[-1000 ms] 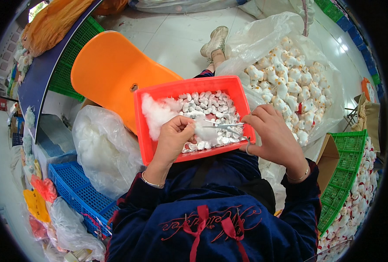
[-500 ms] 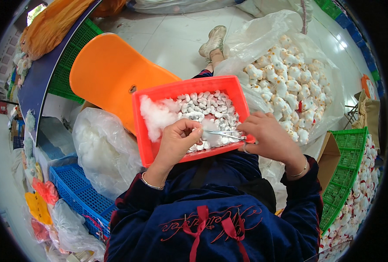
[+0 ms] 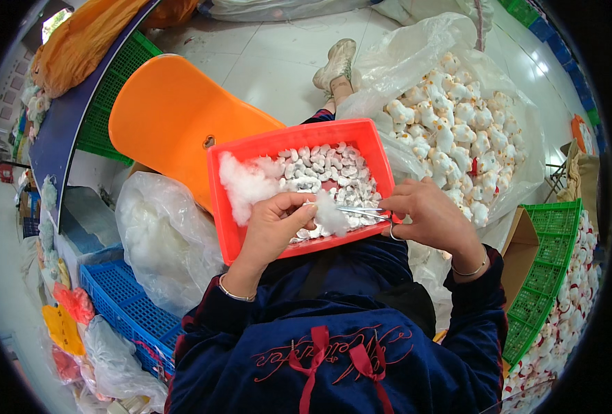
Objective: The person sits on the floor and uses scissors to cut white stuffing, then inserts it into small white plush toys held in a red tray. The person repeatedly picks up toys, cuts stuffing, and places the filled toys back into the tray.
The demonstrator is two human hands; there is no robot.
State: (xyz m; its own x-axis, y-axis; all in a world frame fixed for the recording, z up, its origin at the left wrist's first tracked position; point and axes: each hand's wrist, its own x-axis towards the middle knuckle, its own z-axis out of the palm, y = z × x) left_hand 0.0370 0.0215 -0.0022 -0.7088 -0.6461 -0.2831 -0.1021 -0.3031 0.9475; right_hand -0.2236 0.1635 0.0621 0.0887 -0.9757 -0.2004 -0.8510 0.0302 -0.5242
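A red plastic tray (image 3: 295, 130) rests on my lap, with many small white-grey pieces (image 3: 319, 162) and a wad of white stuffing (image 3: 246, 183) in it. Over its near side, my right hand (image 3: 426, 215) grips metal scissors-like forceps (image 3: 361, 211), fingers in the handle loops. The forceps' tips reach a tuft of stuffing (image 3: 330, 215) beside my left fingers. My left hand (image 3: 278, 224) is closed in a pinch on something small and white, mostly hidden by the fingers and the tuft.
An orange chair (image 3: 175, 124) stands beyond the tray. A clear bag (image 3: 161, 234) of stuffing and a blue crate (image 3: 130, 297) are at left. To the right lie a bag of small white plush toys (image 3: 450, 131), a cardboard box (image 3: 519, 248) and a green crate (image 3: 544, 276).
The forceps' handles have opened slightly and my right hand has shifted a little right. The tuft near my left fingers shows more fully now.
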